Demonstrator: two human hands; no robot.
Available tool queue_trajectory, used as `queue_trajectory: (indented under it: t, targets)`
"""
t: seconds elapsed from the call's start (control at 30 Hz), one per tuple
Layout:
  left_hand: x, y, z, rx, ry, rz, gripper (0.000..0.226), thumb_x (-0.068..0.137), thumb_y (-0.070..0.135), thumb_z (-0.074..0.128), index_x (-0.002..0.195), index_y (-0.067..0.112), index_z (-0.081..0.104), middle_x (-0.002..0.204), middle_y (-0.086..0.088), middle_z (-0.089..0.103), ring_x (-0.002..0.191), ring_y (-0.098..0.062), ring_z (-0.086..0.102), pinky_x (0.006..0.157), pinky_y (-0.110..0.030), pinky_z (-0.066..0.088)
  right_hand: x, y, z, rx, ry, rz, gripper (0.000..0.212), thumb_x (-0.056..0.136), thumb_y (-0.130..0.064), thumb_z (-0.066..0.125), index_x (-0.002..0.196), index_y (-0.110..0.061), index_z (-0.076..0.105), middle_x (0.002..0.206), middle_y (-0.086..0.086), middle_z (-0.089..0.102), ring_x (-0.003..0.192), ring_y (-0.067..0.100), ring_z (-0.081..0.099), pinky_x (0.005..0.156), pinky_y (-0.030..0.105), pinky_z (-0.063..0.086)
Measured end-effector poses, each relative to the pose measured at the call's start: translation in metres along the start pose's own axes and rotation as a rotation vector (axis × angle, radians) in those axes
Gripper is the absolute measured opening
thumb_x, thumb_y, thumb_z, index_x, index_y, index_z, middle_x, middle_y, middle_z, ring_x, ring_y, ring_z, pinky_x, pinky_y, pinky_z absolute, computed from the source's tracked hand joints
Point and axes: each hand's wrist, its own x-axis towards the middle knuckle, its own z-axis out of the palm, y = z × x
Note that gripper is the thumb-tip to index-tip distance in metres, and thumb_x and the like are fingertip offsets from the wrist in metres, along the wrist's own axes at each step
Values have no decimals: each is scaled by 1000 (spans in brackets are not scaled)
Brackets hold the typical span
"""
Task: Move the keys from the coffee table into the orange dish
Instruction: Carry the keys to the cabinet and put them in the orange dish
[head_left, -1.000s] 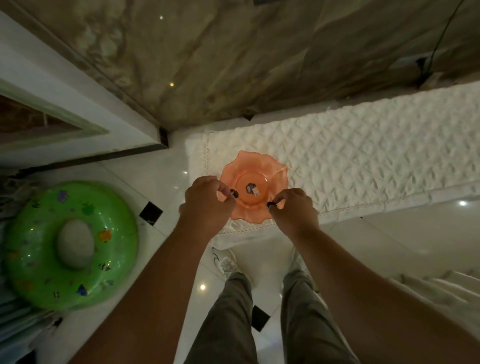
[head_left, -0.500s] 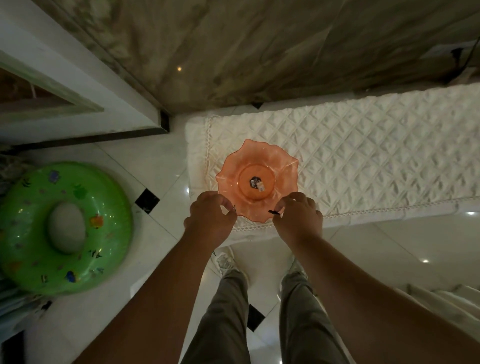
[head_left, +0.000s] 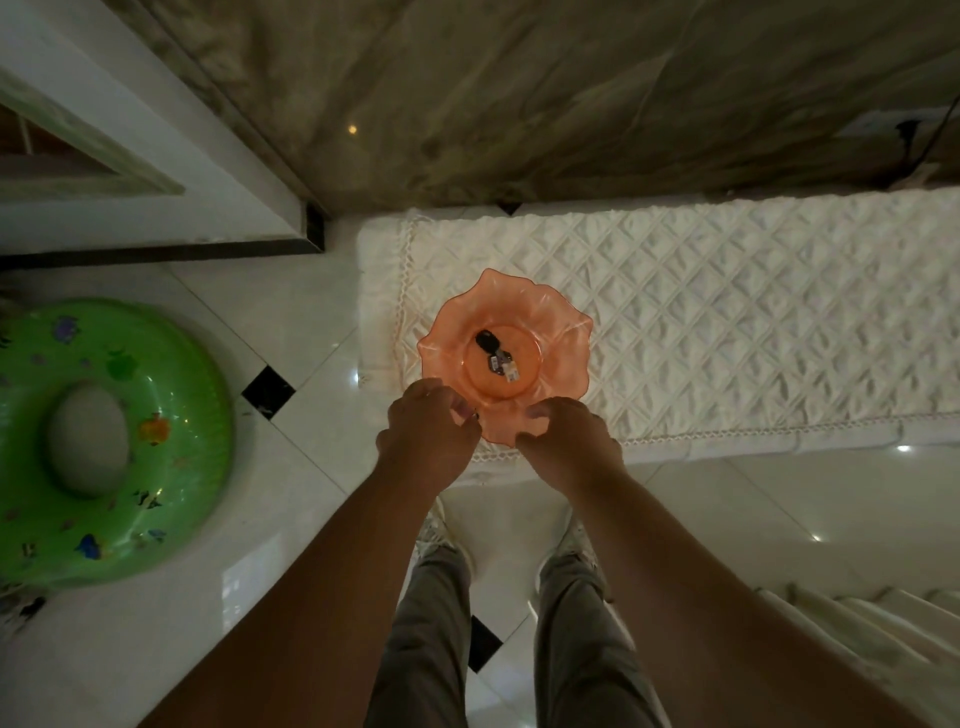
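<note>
The orange dish (head_left: 563, 338), translucent with a wavy rim, stands on the white quilted cover of the coffee table (head_left: 727, 312). A black key (head_left: 487, 342) lies in its round centre, next to a small pale tag. My left hand (head_left: 428, 439) is at the dish's near-left rim with its fingers bunched; a tiny dark bit shows at the fingertips, and I cannot make out what it is. My right hand (head_left: 571, 441) hovers at the near rim with its fingers loosely apart and nothing visible in them.
A green inflatable swim ring (head_left: 156, 364) lies on the white tiled floor at the left. A dark marbled wall runs behind the table. My legs and shoes stand just before the table's near edge. White steps show at the bottom right.
A black key now lies in the dish's centre, where only the pale tag lay before. The small dark piece my right hand held is gone from it, and both hands have drawn back to the near rim.
</note>
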Motion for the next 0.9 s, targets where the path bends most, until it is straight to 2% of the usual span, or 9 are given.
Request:
queue_trajectory:
  t: [0.23,0.37,0.47,0.57,0.67,0.73,0.8,0.87,0.9]
  targets:
    - [-7,-2,1,23,-30,-5,32,81,38,59,112,30,59,143,4,42,125,-26,43,95,-51,44,-4,-20,-26,41,-18,-16,46,76,-43,58,123,-38,59,125,-4,58,105,25,59,92,46,49]
    - [-24,4,-16,-22,12,-12,41,80,41,59,120,32,56,139,6,46,123,-22,45,95,-52,44,-17,-31,-53,82,-36,-50,50,75,-43,58,124,-37,58,122,-5,61,99,23,64,89,46,52]
    - [-43,18,-41,-102,36,28,48,77,44,58,123,34,54,137,6,48,122,-20,47,99,-50,41,-37,-40,-83,69,-9,-79,58,79,-45,59,136,-35,51,133,-5,58,112,20,59,96,45,47]
    - [-72,39,-71,-173,87,91,55,73,52,54,125,38,52,136,8,48,120,-15,48,99,-38,41,-71,-52,-119,113,38,-138,65,82,-46,60,143,-30,44,140,-5,53,115,18,57,94,37,43]
    - [-115,70,-105,-253,144,181,39,82,54,52,119,45,53,120,24,50,103,6,49,79,-10,34,-119,-65,-158,78,130,-243,53,84,-45,60,133,-26,51,127,-3,61,88,10,55,74,31,41]
    - [-150,94,-131,-300,209,241,23,87,50,51,110,51,53,108,33,52,100,12,49,75,-3,33,-155,-77,-184,43,176,-292,62,83,-52,60,138,-27,47,134,-2,57,105,18,58,87,40,46]
    - [-186,117,-157,-311,257,291,35,86,57,47,119,46,54,121,28,53,112,4,48,92,-17,39,-195,-91,-211,44,222,-352,70,83,-59,59,144,-30,41,144,-4,50,126,21,51,102,44,42]
    - [-225,138,-183,-262,320,336,48,83,65,40,127,47,50,133,19,50,120,-5,46,102,-36,39,-234,-102,-237,68,279,-440,69,83,-62,59,143,-32,43,144,-7,50,129,17,48,102,40,41]
    - [-245,148,-197,-249,364,377,49,84,65,38,128,47,48,135,17,49,122,-5,45,104,-39,39,-253,-107,-251,86,303,-485,66,82,-63,59,140,-33,46,140,-12,52,127,15,49,97,36,42]
